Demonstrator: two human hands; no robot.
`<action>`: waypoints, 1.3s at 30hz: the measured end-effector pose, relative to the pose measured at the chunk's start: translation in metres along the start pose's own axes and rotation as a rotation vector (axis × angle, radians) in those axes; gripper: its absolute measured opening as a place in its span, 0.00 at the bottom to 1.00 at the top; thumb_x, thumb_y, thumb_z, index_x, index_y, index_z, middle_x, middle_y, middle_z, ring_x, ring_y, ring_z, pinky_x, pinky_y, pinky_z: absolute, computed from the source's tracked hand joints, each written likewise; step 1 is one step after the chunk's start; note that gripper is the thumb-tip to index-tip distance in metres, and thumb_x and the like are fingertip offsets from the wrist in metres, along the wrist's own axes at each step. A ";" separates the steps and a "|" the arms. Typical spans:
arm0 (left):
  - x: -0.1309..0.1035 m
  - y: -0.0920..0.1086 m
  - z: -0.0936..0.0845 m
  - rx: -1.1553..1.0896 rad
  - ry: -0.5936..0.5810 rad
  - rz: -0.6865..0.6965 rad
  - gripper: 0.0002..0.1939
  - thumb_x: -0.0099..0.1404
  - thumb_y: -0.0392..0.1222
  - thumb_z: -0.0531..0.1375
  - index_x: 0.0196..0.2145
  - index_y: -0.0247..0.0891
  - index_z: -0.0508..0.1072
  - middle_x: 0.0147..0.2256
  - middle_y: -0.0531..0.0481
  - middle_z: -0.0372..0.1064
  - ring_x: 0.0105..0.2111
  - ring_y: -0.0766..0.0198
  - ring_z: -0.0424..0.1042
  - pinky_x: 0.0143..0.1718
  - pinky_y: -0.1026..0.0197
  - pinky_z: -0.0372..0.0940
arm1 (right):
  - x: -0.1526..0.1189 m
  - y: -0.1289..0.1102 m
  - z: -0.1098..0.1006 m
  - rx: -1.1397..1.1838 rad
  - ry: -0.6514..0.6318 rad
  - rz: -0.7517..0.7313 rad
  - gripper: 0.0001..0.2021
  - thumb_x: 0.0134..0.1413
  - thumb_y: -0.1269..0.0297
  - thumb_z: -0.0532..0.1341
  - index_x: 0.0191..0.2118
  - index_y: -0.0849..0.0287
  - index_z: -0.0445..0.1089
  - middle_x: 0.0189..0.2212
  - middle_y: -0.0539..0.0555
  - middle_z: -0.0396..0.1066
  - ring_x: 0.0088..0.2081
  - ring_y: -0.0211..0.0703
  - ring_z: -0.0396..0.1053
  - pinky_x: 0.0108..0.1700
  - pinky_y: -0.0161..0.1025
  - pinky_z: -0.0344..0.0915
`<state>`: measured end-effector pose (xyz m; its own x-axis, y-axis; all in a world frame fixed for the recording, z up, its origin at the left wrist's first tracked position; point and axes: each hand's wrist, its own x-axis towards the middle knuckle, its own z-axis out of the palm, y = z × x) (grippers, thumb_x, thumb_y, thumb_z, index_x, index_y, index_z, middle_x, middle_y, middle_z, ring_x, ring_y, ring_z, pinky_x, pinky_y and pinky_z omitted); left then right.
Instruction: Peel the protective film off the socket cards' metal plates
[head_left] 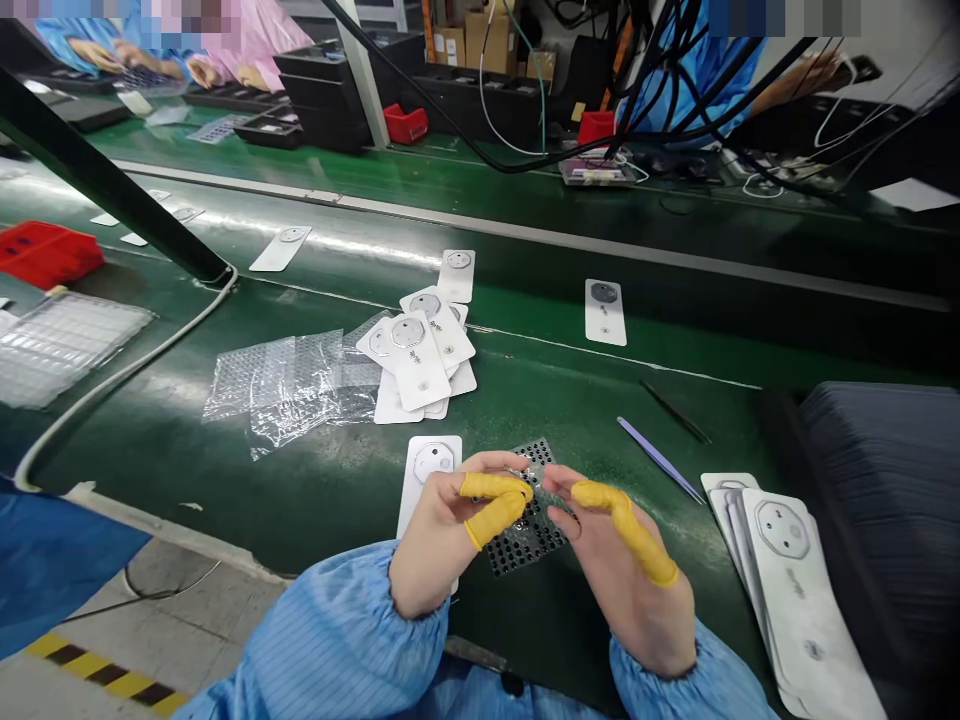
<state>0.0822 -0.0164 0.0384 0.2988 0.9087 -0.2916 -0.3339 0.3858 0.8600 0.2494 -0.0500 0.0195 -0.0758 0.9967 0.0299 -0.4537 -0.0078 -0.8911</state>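
My left hand (pixel 450 520) has yellow finger cots on its thumb and index finger, whose tips are pinched together. Whatever lies between them is too small to make out. Facing it, my right hand (pixel 630 560) is open with fingers apart and curved, also wearing yellow cots. Beneath both hands lies a clear sheet with rows of black dots (pixel 517 550), partly covered by the fingers. A white phone back panel with a round camera ring (pixel 415 475) lies beside the sheet, partly hidden by my left hand.
A pile of white panels (pixel 420 365) lies ahead beside clear plastic bags (pixel 300 385). Purple tweezers (pixel 660 460) and dark tweezers (pixel 675 410) lie to the right, near stacked panels (pixel 799 590) and a black tray (pixel 892 480). A red bin (pixel 49 253) stands left. Co-workers sit opposite.
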 end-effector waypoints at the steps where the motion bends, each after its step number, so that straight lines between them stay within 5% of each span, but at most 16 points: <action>1: 0.000 0.000 0.000 0.022 -0.004 0.029 0.02 0.55 0.37 0.68 0.26 0.41 0.81 0.41 0.48 0.72 0.39 0.66 0.69 0.39 0.69 0.64 | 0.001 -0.001 -0.001 0.065 0.013 0.063 0.13 0.62 0.56 0.53 0.43 0.49 0.74 0.50 0.54 0.72 0.50 0.45 0.71 0.48 0.41 0.71; 10: 0.001 -0.003 0.008 0.113 -0.051 0.057 0.03 0.55 0.38 0.67 0.30 0.44 0.82 0.42 0.48 0.71 0.36 0.66 0.69 0.38 0.66 0.64 | 0.004 0.001 -0.009 0.020 -0.015 0.083 0.09 0.58 0.57 0.59 0.41 0.49 0.74 0.44 0.53 0.74 0.42 0.40 0.74 0.45 0.38 0.73; 17: 0.003 -0.004 0.015 0.160 -0.102 -0.050 0.06 0.56 0.43 0.67 0.31 0.40 0.81 0.41 0.47 0.68 0.32 0.68 0.67 0.34 0.64 0.64 | -0.003 0.004 -0.007 -0.641 0.115 -0.317 0.09 0.51 0.74 0.63 0.38 0.54 0.74 0.37 0.55 0.71 0.38 0.42 0.71 0.35 0.37 0.71; 24: 0.003 -0.005 0.010 0.168 -0.145 -0.098 0.09 0.56 0.45 0.67 0.33 0.40 0.81 0.41 0.46 0.69 0.36 0.63 0.70 0.40 0.61 0.65 | -0.009 0.002 -0.016 -0.960 0.036 -0.505 0.15 0.54 0.77 0.59 0.46 0.55 0.70 0.40 0.56 0.72 0.39 0.44 0.73 0.39 0.39 0.73; 28: 0.006 -0.002 0.007 0.203 -0.162 -0.175 0.12 0.53 0.48 0.68 0.32 0.39 0.81 0.40 0.45 0.71 0.38 0.59 0.71 0.43 0.58 0.65 | -0.010 0.006 -0.028 -1.094 -0.112 -0.562 0.17 0.57 0.75 0.53 0.51 0.57 0.66 0.42 0.57 0.74 0.44 0.47 0.73 0.45 0.44 0.74; 33: 0.021 0.010 0.014 0.630 -0.323 -0.104 0.16 0.59 0.51 0.61 0.31 0.36 0.81 0.42 0.41 0.73 0.42 0.53 0.72 0.44 0.56 0.65 | -0.006 0.011 -0.046 -1.195 -0.146 -0.786 0.17 0.55 0.79 0.54 0.48 0.58 0.68 0.43 0.58 0.73 0.44 0.46 0.73 0.50 0.50 0.72; 39: 0.096 0.024 0.062 1.139 -0.721 0.022 0.16 0.60 0.52 0.59 0.29 0.37 0.81 0.31 0.49 0.77 0.31 0.62 0.72 0.32 0.66 0.64 | -0.002 0.003 -0.059 -1.073 0.219 -0.821 0.14 0.51 0.80 0.58 0.43 0.60 0.70 0.36 0.59 0.73 0.38 0.44 0.75 0.38 0.36 0.75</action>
<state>0.1578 0.0704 0.0570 0.8202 0.4913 -0.2931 0.4728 -0.2937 0.8308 0.3001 -0.0469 -0.0101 0.0652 0.6775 0.7326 0.6128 0.5522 -0.5652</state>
